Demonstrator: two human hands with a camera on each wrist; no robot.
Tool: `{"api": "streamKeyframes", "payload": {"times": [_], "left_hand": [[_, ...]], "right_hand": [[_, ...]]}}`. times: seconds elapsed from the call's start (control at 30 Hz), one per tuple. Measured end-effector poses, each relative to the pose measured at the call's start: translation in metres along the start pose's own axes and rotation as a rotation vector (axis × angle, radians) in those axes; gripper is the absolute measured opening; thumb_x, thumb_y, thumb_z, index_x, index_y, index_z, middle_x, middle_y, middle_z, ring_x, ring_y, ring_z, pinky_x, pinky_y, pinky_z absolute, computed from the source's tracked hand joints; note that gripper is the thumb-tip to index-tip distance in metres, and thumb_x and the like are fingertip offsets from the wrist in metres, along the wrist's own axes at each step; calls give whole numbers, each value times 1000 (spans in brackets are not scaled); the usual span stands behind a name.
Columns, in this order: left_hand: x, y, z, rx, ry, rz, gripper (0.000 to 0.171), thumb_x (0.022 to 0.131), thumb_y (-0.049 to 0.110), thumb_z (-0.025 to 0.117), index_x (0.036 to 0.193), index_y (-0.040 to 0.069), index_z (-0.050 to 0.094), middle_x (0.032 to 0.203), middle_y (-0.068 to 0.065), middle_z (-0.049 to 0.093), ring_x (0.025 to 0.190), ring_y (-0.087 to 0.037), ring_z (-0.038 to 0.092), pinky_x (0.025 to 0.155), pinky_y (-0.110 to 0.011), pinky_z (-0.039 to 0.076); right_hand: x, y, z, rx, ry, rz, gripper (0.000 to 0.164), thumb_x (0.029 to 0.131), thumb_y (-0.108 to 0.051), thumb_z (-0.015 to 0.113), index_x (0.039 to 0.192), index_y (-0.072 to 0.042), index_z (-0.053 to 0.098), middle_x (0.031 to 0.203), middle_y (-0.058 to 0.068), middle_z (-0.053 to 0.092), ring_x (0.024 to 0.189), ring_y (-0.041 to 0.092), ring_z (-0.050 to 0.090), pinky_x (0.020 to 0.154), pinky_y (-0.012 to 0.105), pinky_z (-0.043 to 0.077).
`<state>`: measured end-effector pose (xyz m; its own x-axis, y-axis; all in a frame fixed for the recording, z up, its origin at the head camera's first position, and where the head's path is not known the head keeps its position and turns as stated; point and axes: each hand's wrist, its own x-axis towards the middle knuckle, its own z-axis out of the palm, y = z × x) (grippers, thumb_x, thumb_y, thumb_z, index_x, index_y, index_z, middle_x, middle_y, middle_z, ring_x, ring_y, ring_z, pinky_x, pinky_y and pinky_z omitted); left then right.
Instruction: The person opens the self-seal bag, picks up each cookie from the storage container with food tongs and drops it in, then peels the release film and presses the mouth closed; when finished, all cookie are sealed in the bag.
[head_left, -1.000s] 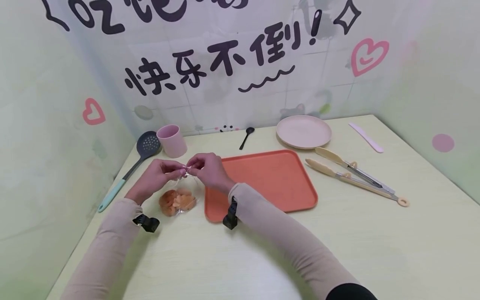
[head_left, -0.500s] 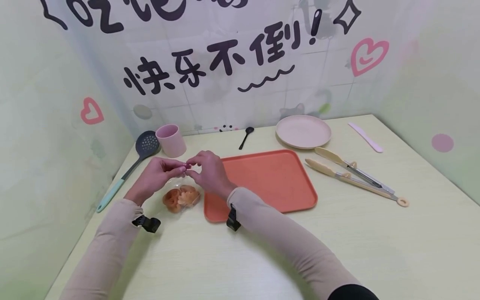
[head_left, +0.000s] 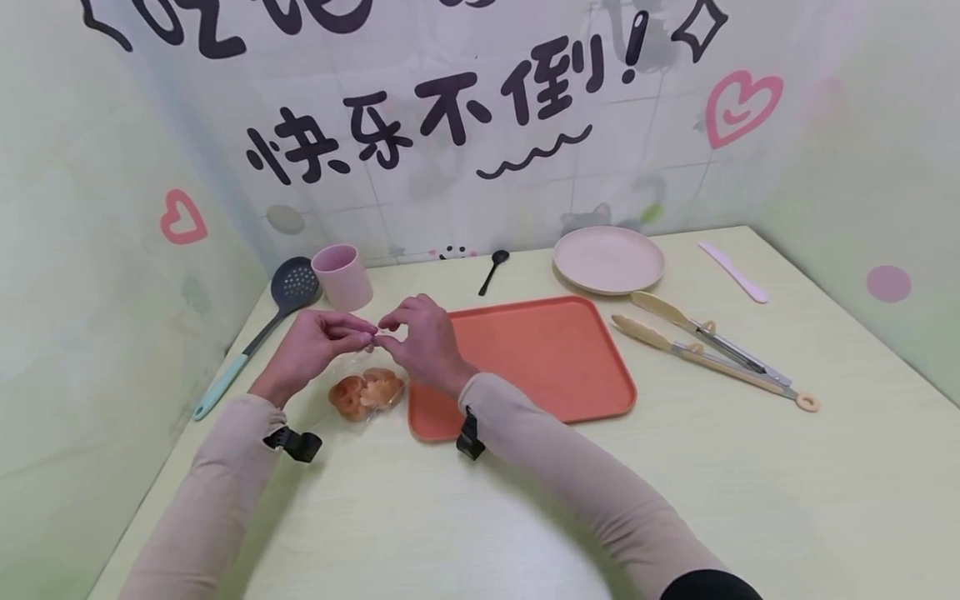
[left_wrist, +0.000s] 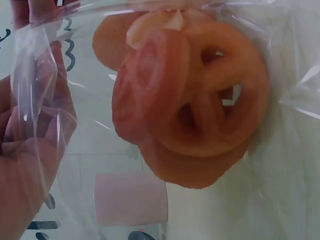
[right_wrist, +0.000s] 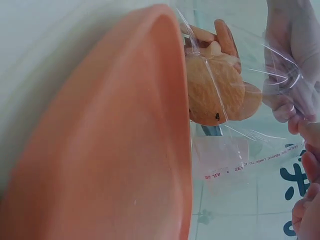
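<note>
A clear plastic bag (left_wrist: 37,75) hangs over the table's left side with several bread-like pieces (head_left: 365,393) inside. One piece (left_wrist: 210,100) has a pretzel shape in the left wrist view. Fingers of my left hand (head_left: 311,346) pinch the bag's top edge. Close beside it, my right hand (head_left: 427,342) holds the same edge between thumb and forefinger, the fingertips of both hands nearly meeting. A printed strip with red lettering (right_wrist: 255,162) runs along the bag in the right wrist view. Exactly where each fingertip grips the thin film is hard to make out.
An orange tray (head_left: 540,358) lies right of the bag, partly under my right forearm. Behind are a pink mug (head_left: 342,277), slotted spatula (head_left: 295,283), black spoon (head_left: 494,271) and pink plate (head_left: 609,260). Tongs (head_left: 712,350) and a pink knife (head_left: 733,272) lie right.
The bag and its contents have swung slightly to the right and settled. My right hand's fingers have shifted a little at the bag's edge; my left hand keeps its hold.
</note>
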<state>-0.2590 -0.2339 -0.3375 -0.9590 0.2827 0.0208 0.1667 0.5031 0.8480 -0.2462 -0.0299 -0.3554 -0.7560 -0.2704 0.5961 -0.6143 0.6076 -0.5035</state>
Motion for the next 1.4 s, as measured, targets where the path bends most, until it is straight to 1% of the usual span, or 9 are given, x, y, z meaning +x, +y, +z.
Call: {"api": "streamKeyframes", "payload": {"times": [0.23, 0.47, 0.57, 0.87, 1.07, 1.13, 1.23, 1.33, 1.4], "left_hand": [[0, -2, -2, 17, -14, 34, 33, 92, 21, 74, 118, 1, 71, 93, 12, 77, 87, -5, 74, 83, -25, 60], [1, 8, 1, 89, -16, 105, 25, 93, 12, 71, 114, -2, 73, 100, -16, 78, 82, -2, 73, 79, -28, 62], [1, 12, 4, 126, -11, 138, 23, 93, 9, 71, 112, -3, 74, 99, -22, 77, 78, -2, 73, 77, -27, 62], [-3, 15, 10, 149, 7, 137, 22, 91, 9, 73, 110, -1, 75, 99, -21, 77, 80, -9, 75, 77, -29, 63], [-1, 16, 15, 141, 14, 141, 22, 90, 9, 74, 110, -1, 75, 97, -20, 77, 78, -9, 75, 76, -27, 62], [-1, 16, 15, 134, 16, 126, 22, 91, 11, 74, 110, 0, 75, 97, -18, 78, 78, -8, 75, 77, -28, 62], [-3, 14, 15, 99, 22, 75, 23, 93, 13, 72, 111, 0, 74, 97, -14, 79, 81, -9, 76, 79, -30, 62], [-6, 12, 15, 66, 25, 40, 24, 94, 16, 71, 112, -1, 73, 98, -12, 79, 82, -9, 76, 81, -32, 62], [-8, 10, 13, 67, 35, 46, 26, 95, 17, 70, 112, -2, 72, 97, -11, 79, 82, -9, 76, 79, -31, 62]], "right_hand": [[1, -1, 0, 30, -35, -9, 20, 87, -27, 80, 101, -12, 80, 90, 1, 73, 89, 15, 61, 75, 19, 46], [3, -1, -3, -9, -22, -41, 17, 89, -25, 78, 98, -11, 80, 89, 1, 73, 87, 16, 60, 72, 19, 46], [4, -2, -3, -37, -13, -67, 14, 89, -22, 78, 96, -11, 81, 88, 0, 74, 86, 16, 61, 72, 20, 47], [6, -4, -3, -50, -37, -109, 8, 92, -12, 70, 90, -7, 76, 88, 3, 71, 87, 17, 59, 76, 24, 51], [5, -1, -2, -198, -102, -178, 10, 97, -11, 58, 98, -4, 66, 91, 6, 64, 87, 19, 56, 74, 25, 52], [6, -1, -3, -165, -128, -142, 9, 98, -10, 55, 97, -5, 63, 90, 6, 61, 86, 19, 54, 74, 25, 49], [10, -1, -3, -6, -150, -18, 9, 98, -6, 53, 92, -5, 60, 87, 6, 58, 84, 19, 52, 73, 24, 44], [12, 0, -2, 201, -145, 160, 11, 98, -3, 53, 90, -2, 60, 86, 8, 60, 80, 18, 54, 69, 21, 43], [14, 5, -3, 348, -113, 328, 11, 99, -2, 53, 94, 0, 62, 89, 11, 63, 78, 17, 55, 66, 21, 45]]}}
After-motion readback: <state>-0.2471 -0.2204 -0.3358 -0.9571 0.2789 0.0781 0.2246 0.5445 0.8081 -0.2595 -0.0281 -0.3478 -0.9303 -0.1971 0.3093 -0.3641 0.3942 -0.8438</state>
